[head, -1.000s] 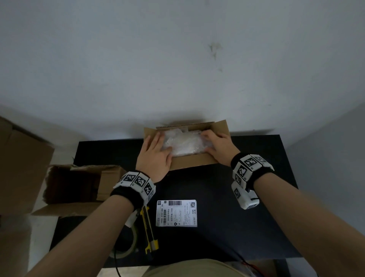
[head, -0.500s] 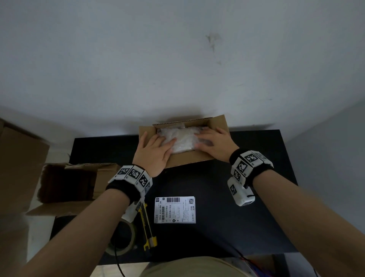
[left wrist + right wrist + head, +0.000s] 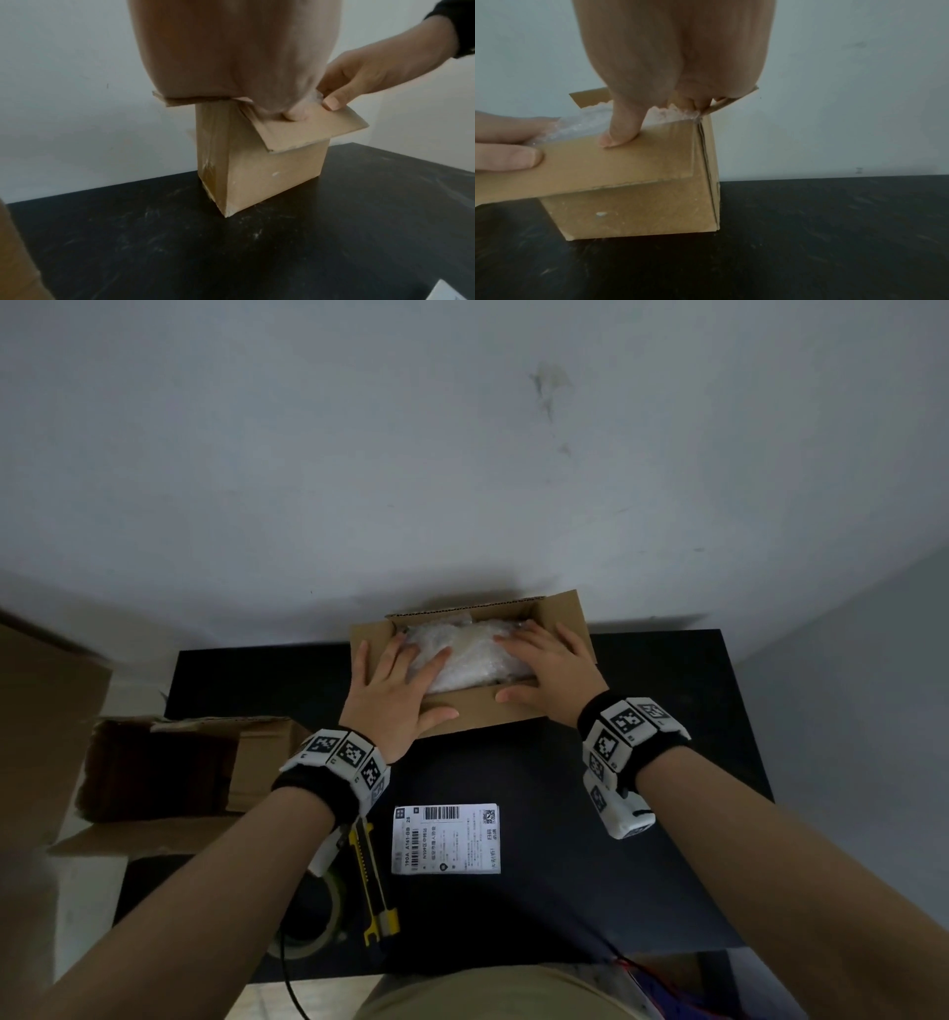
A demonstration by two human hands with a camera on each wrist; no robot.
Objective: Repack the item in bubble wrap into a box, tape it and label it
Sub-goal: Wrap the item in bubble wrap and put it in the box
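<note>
Head view: my left hand (image 3: 398, 698) and right hand (image 3: 549, 677) lie flat, fingers straight, pressing the bundle (image 3: 470, 654) down into the box (image 3: 472, 711) at the table's (image 3: 642, 762) far edge; my thumbs rest on the near flap. The label (image 3: 445, 838) lies mid-table toward the near edge, the knife (image 3: 374, 880) left of it, and the tape (image 3: 313, 924) at the near-left corner.

Left wrist view: my left hand (image 3: 239, 50) covers the box (image 3: 270, 176) top, its thumb on the splayed flap (image 3: 313, 132); my right hand (image 3: 380, 67) presses beside it, gripping nothing.

Right wrist view: my right hand's (image 3: 677, 60) thumb sits on the flap (image 3: 618, 162), and the bundle (image 3: 582, 125) stands proud of the rim.

I judge I'm seating the bundle, the packing step. Next I must push it below the rim, fold the flaps shut, then reach for the tape.
</note>
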